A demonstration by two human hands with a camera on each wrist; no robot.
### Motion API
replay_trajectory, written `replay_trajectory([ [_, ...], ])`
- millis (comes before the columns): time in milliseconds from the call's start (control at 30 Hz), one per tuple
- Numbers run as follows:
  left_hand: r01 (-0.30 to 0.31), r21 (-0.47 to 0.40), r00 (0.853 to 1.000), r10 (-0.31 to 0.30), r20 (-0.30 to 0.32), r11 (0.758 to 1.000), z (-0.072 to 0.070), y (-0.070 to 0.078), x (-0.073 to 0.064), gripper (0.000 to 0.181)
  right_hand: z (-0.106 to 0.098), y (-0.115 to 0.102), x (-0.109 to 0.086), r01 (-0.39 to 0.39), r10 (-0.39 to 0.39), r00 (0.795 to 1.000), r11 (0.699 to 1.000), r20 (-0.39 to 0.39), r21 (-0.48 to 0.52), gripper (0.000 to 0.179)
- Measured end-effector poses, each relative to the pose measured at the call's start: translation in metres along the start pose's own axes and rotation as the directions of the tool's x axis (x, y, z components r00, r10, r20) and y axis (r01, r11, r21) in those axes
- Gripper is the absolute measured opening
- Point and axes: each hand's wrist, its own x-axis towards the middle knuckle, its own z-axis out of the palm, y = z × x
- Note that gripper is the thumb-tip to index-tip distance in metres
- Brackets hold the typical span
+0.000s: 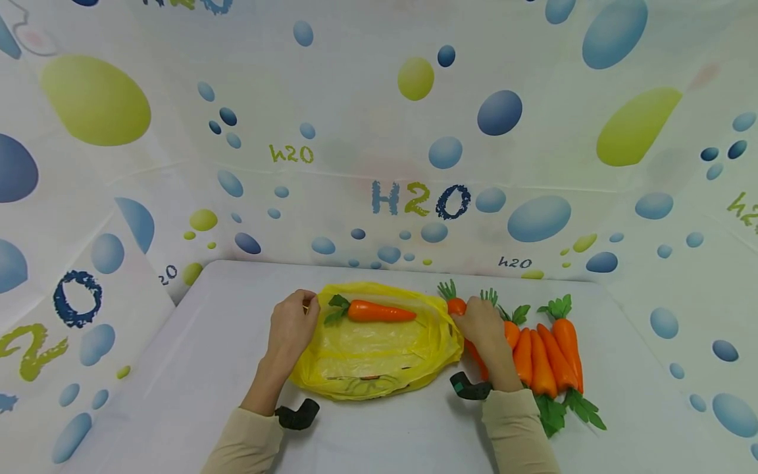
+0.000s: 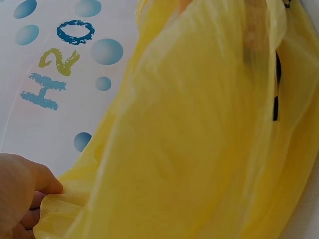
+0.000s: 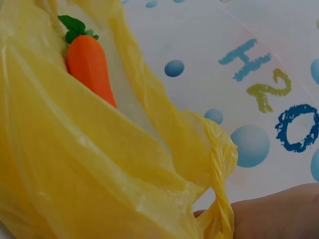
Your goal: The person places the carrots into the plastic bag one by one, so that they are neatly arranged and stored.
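A yellow plastic bag point(image 1: 379, 352) lies spread with its mouth wide apart. One orange carrot point(image 1: 381, 312) with green leaves rests inside; the right wrist view shows this carrot point(image 3: 91, 67) past the bag's near wall. At the bag's left edge, my left hand point(image 1: 291, 332) pinches the plastic between thumb and fingers, as the left wrist view shows at close range. My right hand point(image 1: 482, 326) grips the bag's right edge, its fingertips mostly hidden behind the twisted plastic point(image 3: 218, 199). Carrots lie beneath and beside that hand.
Several carrots point(image 1: 543, 362) lie in a row to the right, some with leaves toward the back, others toward the front. A white table point(image 1: 195, 368) carries everything. Behind it hangs a white sheet point(image 1: 355, 99) printed with blue and green spots.
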Motion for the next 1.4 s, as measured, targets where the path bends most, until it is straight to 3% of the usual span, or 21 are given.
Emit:
replay_trajectory([
  [267, -0.014, 0.003, 1.0, 0.014, -0.008, 1.0, 0.001, -0.001, 0.0, 0.026, -0.002, 0.001, -0.001, -0.001, 0.003, 1.0, 0.998, -0.026, 0.06, 0.042],
  [700, -0.008, 0.002, 1.0, 0.008, 0.001, 1.0, 0.003, -0.002, 0.0, 0.026, -0.007, 0.0, -0.001, -0.015, 0.029, 0.994, 0.991, -0.11, 0.13, 0.061],
  [933, -0.016, 0.005, 1.0, 0.016, -0.008, 1.0, 0.003, -0.001, 0.0, 0.025, -0.011, -0.002, -0.003, 0.015, 0.014, 0.98, 0.989, -0.197, 0.145, 0.059],
  [1400, -0.011, -0.003, 1.0, 0.011, -0.002, 1.0, 0.002, -0.002, 0.001, 0.025, -0.017, -0.01, -0.011, 0.041, 0.014, 0.955, 0.983, -0.297, 0.177, 0.055],
])
